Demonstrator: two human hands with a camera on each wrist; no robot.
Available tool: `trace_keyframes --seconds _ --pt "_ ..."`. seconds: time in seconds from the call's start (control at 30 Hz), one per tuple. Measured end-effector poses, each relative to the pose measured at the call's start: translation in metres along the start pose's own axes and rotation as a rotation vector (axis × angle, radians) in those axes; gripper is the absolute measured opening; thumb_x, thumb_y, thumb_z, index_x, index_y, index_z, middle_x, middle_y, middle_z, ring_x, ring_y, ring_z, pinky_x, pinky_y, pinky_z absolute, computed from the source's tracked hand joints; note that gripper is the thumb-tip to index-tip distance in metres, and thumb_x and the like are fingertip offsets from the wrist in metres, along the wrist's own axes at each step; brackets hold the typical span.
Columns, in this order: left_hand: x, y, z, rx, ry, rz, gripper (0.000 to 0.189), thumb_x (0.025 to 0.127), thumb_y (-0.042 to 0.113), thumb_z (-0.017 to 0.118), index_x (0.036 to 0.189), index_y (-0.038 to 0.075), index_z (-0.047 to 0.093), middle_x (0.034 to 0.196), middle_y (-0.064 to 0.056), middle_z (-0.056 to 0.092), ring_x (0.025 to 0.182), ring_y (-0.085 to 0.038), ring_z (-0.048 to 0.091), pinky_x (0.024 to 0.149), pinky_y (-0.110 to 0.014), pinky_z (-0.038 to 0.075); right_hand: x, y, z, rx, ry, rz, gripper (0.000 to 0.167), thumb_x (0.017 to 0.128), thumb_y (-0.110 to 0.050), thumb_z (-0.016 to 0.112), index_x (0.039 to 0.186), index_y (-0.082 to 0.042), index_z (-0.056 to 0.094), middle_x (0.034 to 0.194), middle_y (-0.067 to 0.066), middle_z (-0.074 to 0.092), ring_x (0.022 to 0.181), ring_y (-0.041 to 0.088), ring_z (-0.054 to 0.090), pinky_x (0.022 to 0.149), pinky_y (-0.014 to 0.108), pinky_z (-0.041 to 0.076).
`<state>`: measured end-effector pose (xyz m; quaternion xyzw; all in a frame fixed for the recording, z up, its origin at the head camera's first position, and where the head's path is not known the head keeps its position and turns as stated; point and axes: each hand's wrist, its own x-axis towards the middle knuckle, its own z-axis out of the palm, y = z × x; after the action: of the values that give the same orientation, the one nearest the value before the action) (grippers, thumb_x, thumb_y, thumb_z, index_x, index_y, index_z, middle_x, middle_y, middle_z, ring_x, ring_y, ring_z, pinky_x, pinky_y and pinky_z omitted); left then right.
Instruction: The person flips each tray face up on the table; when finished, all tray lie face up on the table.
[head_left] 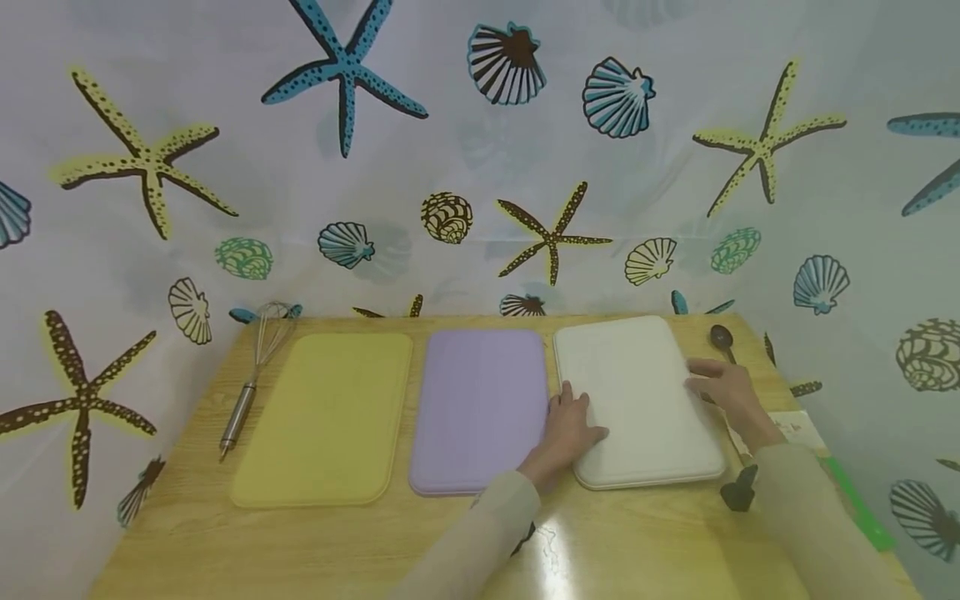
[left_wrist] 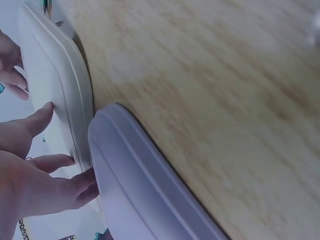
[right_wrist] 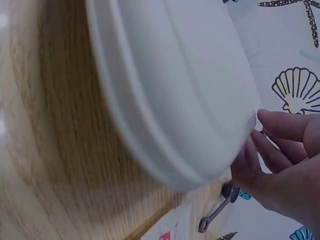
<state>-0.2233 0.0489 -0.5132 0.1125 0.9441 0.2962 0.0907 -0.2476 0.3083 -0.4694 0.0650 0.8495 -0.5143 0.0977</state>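
Observation:
A white rectangular lidded box (head_left: 637, 400), flat with rounded corners, lies slightly turned at the right of the wooden table. My left hand (head_left: 567, 429) grips its left edge, thumb on top and fingers down the side by the purple box. At the opposite edge, my right hand (head_left: 726, 390) holds the white box's side; in the right wrist view, this hand (right_wrist: 285, 160) has curled fingers at the rim. Close beside my left hand lies a similar purple box (head_left: 480, 408). The undersides of the boxes are hidden.
A yellow flat box (head_left: 326, 417) lies left of the purple one, with a metal whisk (head_left: 255, 375) beside it. Right of the white box are a dark spoon (head_left: 722, 337), a black object (head_left: 739, 492) and a green-edged item (head_left: 855, 504). A patterned cloth (head_left: 450, 167) hangs behind the table.

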Motion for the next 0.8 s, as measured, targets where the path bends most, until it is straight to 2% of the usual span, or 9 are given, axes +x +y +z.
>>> trace_keyframes --seconds 0.13,0.27,0.33,0.4,0.47,0.53,0.67,0.73,0.8 --pt "0.002 -0.006 -0.002 -0.006 -0.002 0.025 0.069 0.087 0.038 0.070 0.139 -0.001 0.048 0.152 -0.028 0.026 0.132 -0.043 0.036 0.110 -0.047 0.034 0.005 -0.003 -0.011 0.097 0.020 -0.012 0.055 0.096 -0.011 0.059 0.143 0.005 0.038 0.143 0.027 0.042 0.112 0.018 0.061 0.098 0.032 0.048" --pt "0.004 -0.010 -0.006 0.020 -0.009 0.055 0.068 0.086 0.042 0.070 0.137 0.000 0.051 0.149 -0.028 0.032 0.129 -0.045 0.040 0.109 -0.047 0.036 0.009 -0.003 -0.023 0.094 -0.021 0.000 0.062 0.093 -0.019 0.066 0.143 0.005 0.038 0.142 0.028 0.043 0.088 -0.005 0.062 0.092 0.028 0.051" --pt "0.003 -0.009 -0.009 0.001 -0.027 0.065 0.068 0.086 0.042 0.070 0.136 -0.001 0.052 0.148 -0.028 0.033 0.129 -0.046 0.040 0.109 -0.048 0.035 0.008 -0.006 -0.029 0.059 -0.059 0.008 0.065 0.093 -0.023 0.066 0.144 0.005 0.037 0.142 0.028 0.042 0.093 -0.001 0.062 0.093 0.030 0.051" --pt "0.002 -0.008 -0.011 -0.029 -0.046 0.062 0.068 0.086 0.041 0.070 0.136 -0.001 0.052 0.149 -0.029 0.032 0.130 -0.047 0.039 0.110 -0.049 0.034 0.007 -0.010 -0.034 0.033 -0.091 0.013 0.067 0.093 -0.026 0.065 0.144 0.006 0.036 0.143 0.028 0.040 0.105 0.011 0.063 0.094 0.032 0.050" --pt "0.002 -0.008 -0.013 -0.066 -0.058 0.051 0.068 0.086 0.041 0.069 0.136 -0.001 0.051 0.149 -0.028 0.032 0.131 -0.048 0.037 0.111 -0.050 0.033 0.005 -0.016 -0.038 0.017 -0.122 0.019 0.069 0.093 -0.029 0.065 0.146 0.005 0.035 0.146 0.028 0.037 0.118 0.023 0.058 0.096 0.032 0.050" --pt "0.002 -0.008 -0.013 -0.109 -0.062 0.039 0.068 0.087 0.042 0.068 0.137 -0.001 0.051 0.150 -0.027 0.031 0.134 -0.047 0.034 0.112 -0.050 0.031 0.004 -0.023 -0.040 0.004 -0.144 0.030 0.072 0.093 -0.034 0.064 0.147 0.002 0.034 0.149 0.027 0.033 0.125 0.028 0.052 0.096 0.032 0.050" --pt "0.000 -0.007 -0.015 -0.212 -0.085 0.032 0.069 0.089 0.041 0.066 0.139 -0.002 0.048 0.152 -0.026 0.028 0.138 -0.046 0.028 0.114 -0.050 0.026 0.001 -0.038 -0.045 0.035 -0.171 0.035 0.072 0.092 -0.034 0.066 0.146 0.002 0.035 0.149 0.025 0.034 0.111 0.015 0.062 0.093 0.030 0.052" --pt "-0.002 -0.005 -0.016 -0.265 -0.105 0.036 0.070 0.089 0.040 0.065 0.140 -0.003 0.045 0.152 -0.027 0.026 0.139 -0.045 0.026 0.115 -0.050 0.025 0.001 -0.044 -0.047 0.073 -0.167 0.026 0.071 0.091 -0.029 0.068 0.144 0.006 0.036 0.138 0.023 0.047 0.099 0.006 0.065 0.090 0.029 0.053" --pt "-0.004 -0.002 -0.017 -0.292 -0.121 0.041 0.071 0.089 0.040 0.065 0.141 -0.004 0.044 0.152 -0.027 0.026 0.139 -0.045 0.026 0.115 -0.051 0.025 0.001 -0.049 -0.048 0.103 -0.169 0.015 0.069 0.091 -0.024 0.068 0.142 0.010 0.036 0.124 0.014 0.057 0.090 0.001 0.064 0.089 0.027 0.054"
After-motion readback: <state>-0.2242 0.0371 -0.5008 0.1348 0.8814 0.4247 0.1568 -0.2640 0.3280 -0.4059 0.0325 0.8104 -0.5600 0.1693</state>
